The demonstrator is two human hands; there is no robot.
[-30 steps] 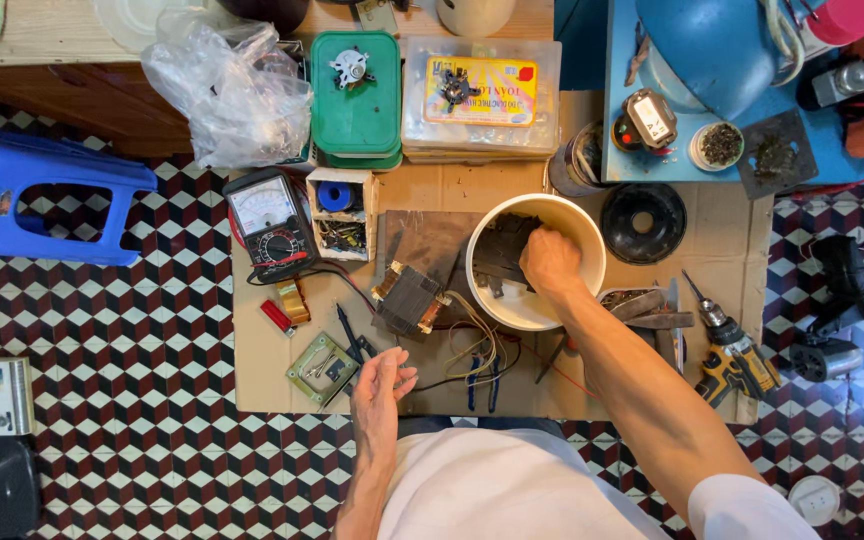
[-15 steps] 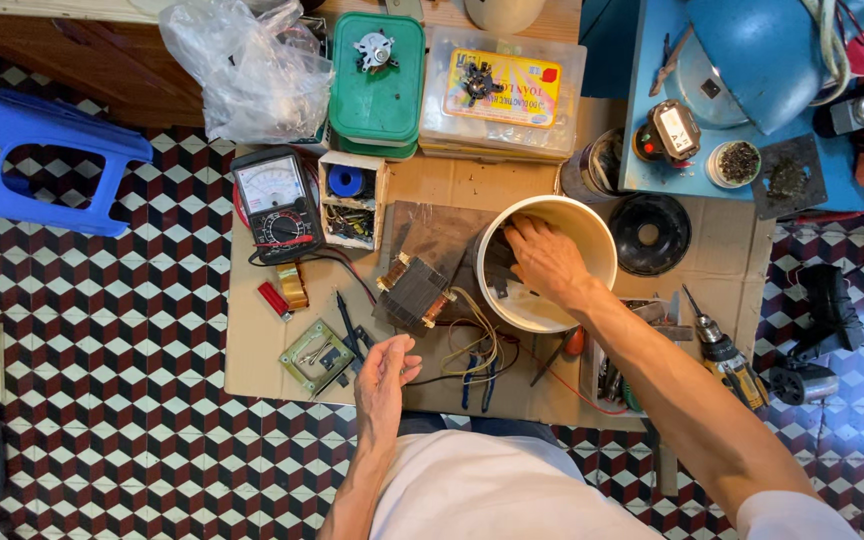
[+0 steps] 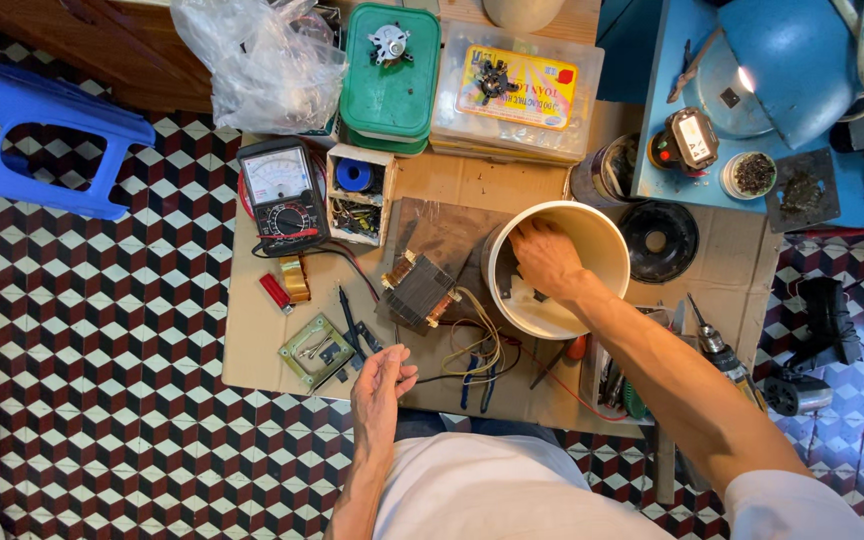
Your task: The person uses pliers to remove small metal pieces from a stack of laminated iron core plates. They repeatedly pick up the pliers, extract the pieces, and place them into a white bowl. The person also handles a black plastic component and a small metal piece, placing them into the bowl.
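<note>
My right hand (image 3: pixel 544 256) reaches down inside a cream plastic bucket (image 3: pixel 607 235) on the cardboard sheet (image 3: pixel 252 330); its fingers are curled, and whether they hold anything is hidden. A transformer with copper windings (image 3: pixel 416 290) sits just left of the bucket, with loose wires trailing toward me. My left hand (image 3: pixel 380 388) hovers near the front edge of the cardboard, fingers loosely apart and empty, next to a small green circuit board (image 3: pixel 317 350) and a black probe.
An analog multimeter (image 3: pixel 280 195), a small parts box (image 3: pixel 357 195), a green lidded container (image 3: pixel 390 70), a clear parts case (image 3: pixel 517 90) and a plastic bag (image 3: pixel 262 60) lie at the back. A blue stool (image 3: pixel 42 130) stands left, a drill (image 3: pixel 722 355) right.
My right hand has shifted left and deeper inside the bucket. My left hand stays near the front edge of the cardboard. The camera view has drifted slightly.
</note>
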